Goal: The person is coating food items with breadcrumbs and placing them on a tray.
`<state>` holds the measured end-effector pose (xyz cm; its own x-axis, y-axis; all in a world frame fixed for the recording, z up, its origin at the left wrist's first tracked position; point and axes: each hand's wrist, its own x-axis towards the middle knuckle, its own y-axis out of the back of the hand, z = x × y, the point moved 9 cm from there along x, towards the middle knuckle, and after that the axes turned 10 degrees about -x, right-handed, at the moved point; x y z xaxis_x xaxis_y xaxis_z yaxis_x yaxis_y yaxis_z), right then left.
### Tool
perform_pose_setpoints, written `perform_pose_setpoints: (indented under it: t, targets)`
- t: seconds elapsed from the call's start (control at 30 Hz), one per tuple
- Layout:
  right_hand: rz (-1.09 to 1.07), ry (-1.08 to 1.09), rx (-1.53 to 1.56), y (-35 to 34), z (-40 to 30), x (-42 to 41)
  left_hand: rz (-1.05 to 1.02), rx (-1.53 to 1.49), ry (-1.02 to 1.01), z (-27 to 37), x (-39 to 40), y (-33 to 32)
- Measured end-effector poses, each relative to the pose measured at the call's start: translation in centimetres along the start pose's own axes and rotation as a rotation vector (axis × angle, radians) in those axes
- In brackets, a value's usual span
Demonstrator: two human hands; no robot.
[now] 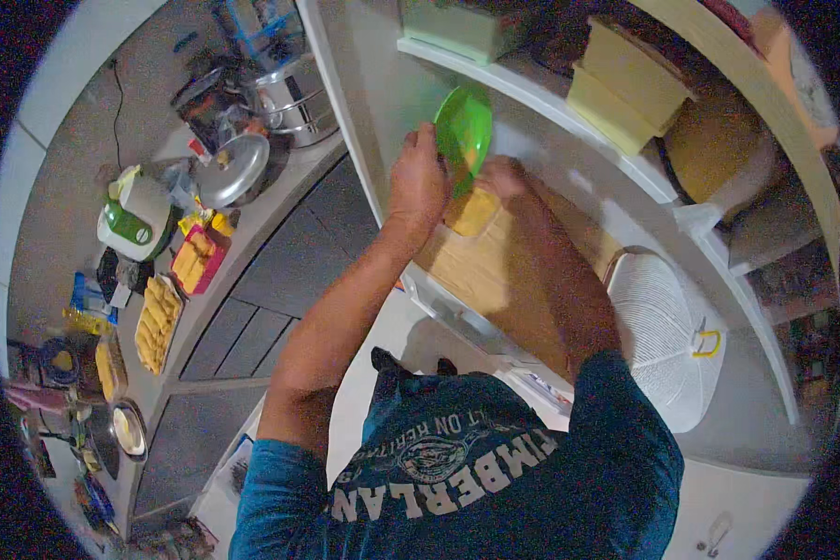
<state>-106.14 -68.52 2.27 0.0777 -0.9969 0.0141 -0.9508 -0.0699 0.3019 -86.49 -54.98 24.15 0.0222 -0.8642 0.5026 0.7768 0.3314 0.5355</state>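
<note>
My left hand point(420, 175) grips the near left rim of a green bowl point(465, 129), which is tilted on its side above a wooden surface point(476, 266). Something yellowish shows inside the bowl. Close to the bowl's lower right edge is my right hand point(507, 178); it is blurred, and whether it holds anything cannot be seen. Just below both hands, a yellow block or filled shallow container point(474, 213) lies on the wooden surface.
On the left counter stand a pink container of yellow pieces point(199, 259), a tray of yellow rolls point(159, 325), a white and green appliance point(136, 220), a metal lid point(234, 171) and a steel pot point(294, 101). A white ribbed object point(661, 343) and cream bins point(619, 91) are at right.
</note>
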Motion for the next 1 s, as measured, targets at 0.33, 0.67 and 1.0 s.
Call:
perform_pose_setpoints:
  t: [0.33,0.67,1.0]
  targets:
    - [-0.194,0.408,-1.297,-3.5,0.1,2.6,-0.060,0.258,-0.339,2.5,-0.7,-2.5]
    - [-0.213,-0.091,-0.006,-2.3,-5.3,-1.0,-0.033,0.223,-0.412,3.8,-1.0,0.4]
    - [-0.247,0.302,0.083,5.5,-0.3,4.7,0.055,0.126,-0.512,5.9,-2.2,1.2]
